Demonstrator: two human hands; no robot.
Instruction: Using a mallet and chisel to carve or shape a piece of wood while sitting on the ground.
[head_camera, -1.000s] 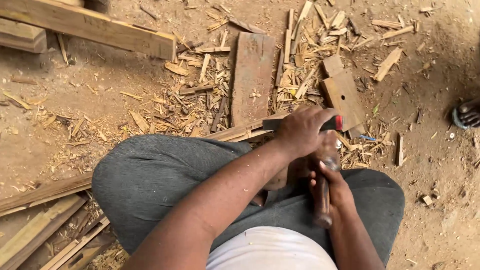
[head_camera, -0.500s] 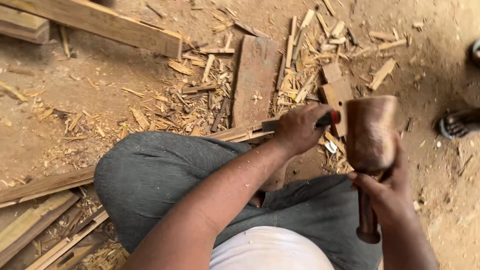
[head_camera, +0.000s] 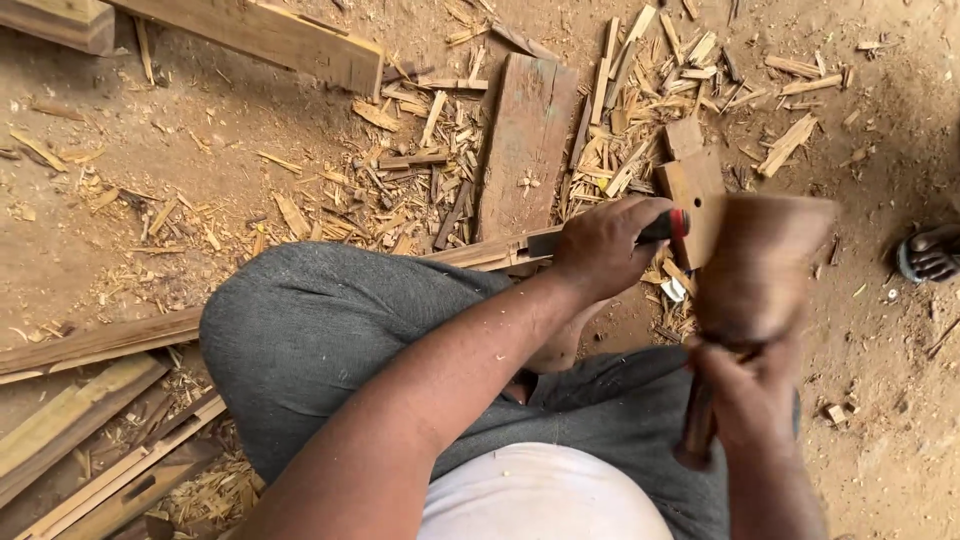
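I see a bare dirt floor (head_camera: 130, 190), reddish brown and dusty, with no walls or windows in view. Wood chips (head_camera: 400, 170) and splinters lie thick from twelve to two o'clock. A flat grey board (head_camera: 525, 140) sits at twelve. A long beam (head_camera: 260, 35) runs across at eleven. Planks (head_camera: 90, 440) are stacked at eight. A small block (head_camera: 690, 180) lies at one. Someone's sandalled foot (head_camera: 930, 252) shows at three. The light is soft and even daylight.

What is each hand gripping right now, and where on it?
Left hand grips a chisel's red-and-black handle. Right hand holds a wooden mallet by its handle, near the lower end.
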